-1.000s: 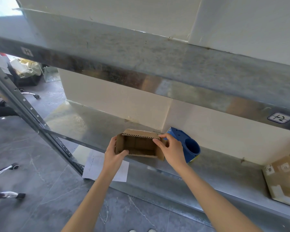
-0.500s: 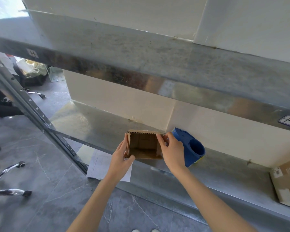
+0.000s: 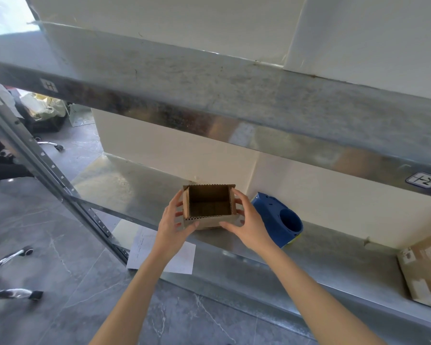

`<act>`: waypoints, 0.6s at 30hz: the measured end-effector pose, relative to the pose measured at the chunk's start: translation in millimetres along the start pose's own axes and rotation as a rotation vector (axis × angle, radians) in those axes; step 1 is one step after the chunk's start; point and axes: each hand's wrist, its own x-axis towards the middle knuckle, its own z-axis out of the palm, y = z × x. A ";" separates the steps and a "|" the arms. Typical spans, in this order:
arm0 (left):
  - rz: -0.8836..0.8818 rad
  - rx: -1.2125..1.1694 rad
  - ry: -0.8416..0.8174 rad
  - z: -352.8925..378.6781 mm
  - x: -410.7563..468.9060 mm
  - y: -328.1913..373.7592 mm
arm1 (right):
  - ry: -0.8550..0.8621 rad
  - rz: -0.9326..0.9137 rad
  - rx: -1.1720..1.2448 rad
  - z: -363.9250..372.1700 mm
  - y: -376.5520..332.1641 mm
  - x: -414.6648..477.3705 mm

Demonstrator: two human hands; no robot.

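Head camera: we see a small open cardboard box (image 3: 209,221) held between two bare hands over the front part of the lower metal shelf (image 3: 125,185). Its open top faces us and the inside looks bare. We cannot tell whether its bottom rests on the shelf or hangs just above it.

The left hand (image 3: 172,227) grips the box's left wall. Its fingers (image 3: 178,214) lie along the outside and the thumb presses on the near wall. The right hand (image 3: 249,225) grips the right wall the same way, thumb on the near wall, fingers wrapped round the far corner.

Just beside the right hand, further right on the same shelf, we see a blue plastic housing (image 3: 271,215) with a round opening. Well apart, at the shelf's right end, lies a brown parcel (image 3: 426,267) with pale labels.

Above runs the upper shelf (image 3: 234,95), with a small handwritten tag (image 3: 424,180) on its front edge. Below the left forearm, a white sheet of paper (image 3: 144,247) lies on the grey floor (image 3: 60,282).
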 end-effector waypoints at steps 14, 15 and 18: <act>0.324 0.207 -0.170 7.4 11.8 49.0 | 0.188 -0.106 -0.141 -46.3 -9.5 -19.4; 0.345 0.200 -0.176 13.3 11.5 54.5 | 0.212 -0.104 -0.136 -53.2 -10.8 -24.6; 0.408 0.189 -0.197 34.9 8.9 71.0 | 0.279 -0.107 -0.145 -76.8 -12.7 -42.9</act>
